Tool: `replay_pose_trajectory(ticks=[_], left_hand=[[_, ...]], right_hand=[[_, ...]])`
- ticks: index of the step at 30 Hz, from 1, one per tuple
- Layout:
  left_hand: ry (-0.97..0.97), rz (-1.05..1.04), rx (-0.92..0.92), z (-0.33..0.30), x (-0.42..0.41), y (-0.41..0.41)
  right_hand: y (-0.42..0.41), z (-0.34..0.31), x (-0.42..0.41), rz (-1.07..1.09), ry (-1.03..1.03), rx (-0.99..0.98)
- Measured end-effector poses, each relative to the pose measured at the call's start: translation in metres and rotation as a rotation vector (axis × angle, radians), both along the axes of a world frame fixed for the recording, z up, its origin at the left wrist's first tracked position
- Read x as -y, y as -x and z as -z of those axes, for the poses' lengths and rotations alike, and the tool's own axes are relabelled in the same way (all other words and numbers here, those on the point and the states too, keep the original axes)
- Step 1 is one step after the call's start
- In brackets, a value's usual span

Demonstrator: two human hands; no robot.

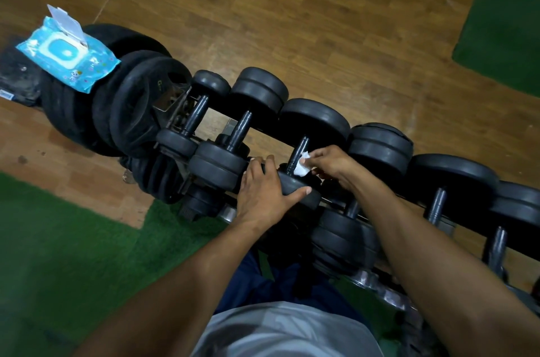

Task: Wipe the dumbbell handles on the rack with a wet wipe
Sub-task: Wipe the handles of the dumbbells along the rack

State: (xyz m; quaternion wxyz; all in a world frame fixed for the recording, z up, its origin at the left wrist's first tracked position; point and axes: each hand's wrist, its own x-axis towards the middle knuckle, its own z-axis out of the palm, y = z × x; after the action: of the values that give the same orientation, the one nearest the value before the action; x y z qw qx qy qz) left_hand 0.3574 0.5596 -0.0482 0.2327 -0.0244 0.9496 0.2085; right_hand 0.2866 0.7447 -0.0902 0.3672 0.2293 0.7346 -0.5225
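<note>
Looking down from the head cam, closest thing is a grey shirt (287,330) w/ blue pants (263,277) just past it, both forearms reaching fwd over the rack (377,280). Left hand (264,193) is laid over the near head of the third dumbbell (314,123), fingers spread and curled on the rubber, thumb along its front edge, so gripping the weight itself. Right hand (327,161) is pinched shut on a white wipe (302,165), pressing it against the right side of that dumbbell's dark handle (298,155), low down near the inner face of the near head. Other dumbbells sit in a row on both sides, handles running near-to-far, more on a lower tier under the right arm. Farther left, big black plates (140,105) lean in a stack at the rack's end, and the blue wipes pack (68,57) rests on top of them w/ its white flap open. Floor beyond is wood planks (292,20) w/ green turf (502,20) at far right, also near left.
</note>
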Motion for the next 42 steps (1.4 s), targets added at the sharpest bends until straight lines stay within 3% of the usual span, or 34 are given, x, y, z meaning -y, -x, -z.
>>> replay_pose_trajectory(ticks=[3, 5, 12, 20, 29, 42], left_hand=[[-0.003, -0.007, -0.005, -0.001, 0.000, 0.000], [-0.007, -0.009, -0.005, -0.001, 0.001, 0.000], [0.013, -0.003, 0.003, -0.004, -0.001, 0.000], [0.010, 0.006, 0.001, -0.008, -0.002, 0.000], [0.018, 0.002, 0.006, -0.008, -0.002, 0.000], [-0.022, 0.025, 0.003, -0.003, 0.004, 0.002]], right_hand=[[-0.006, 0.000, 0.007, -0.180, -0.037, 0.048], [-0.010, 0.002, 0.012, -0.187, -0.019, 0.073], [-0.019, 0.009, 0.013, 0.141, 0.324, 0.198], [-0.022, 0.010, 0.012, 0.383, 0.464, 0.133], [-0.019, 0.003, 0.017, -0.049, 0.106, 0.104], [-0.030, 0.000, 0.038, 0.111, -0.285, -0.062]])
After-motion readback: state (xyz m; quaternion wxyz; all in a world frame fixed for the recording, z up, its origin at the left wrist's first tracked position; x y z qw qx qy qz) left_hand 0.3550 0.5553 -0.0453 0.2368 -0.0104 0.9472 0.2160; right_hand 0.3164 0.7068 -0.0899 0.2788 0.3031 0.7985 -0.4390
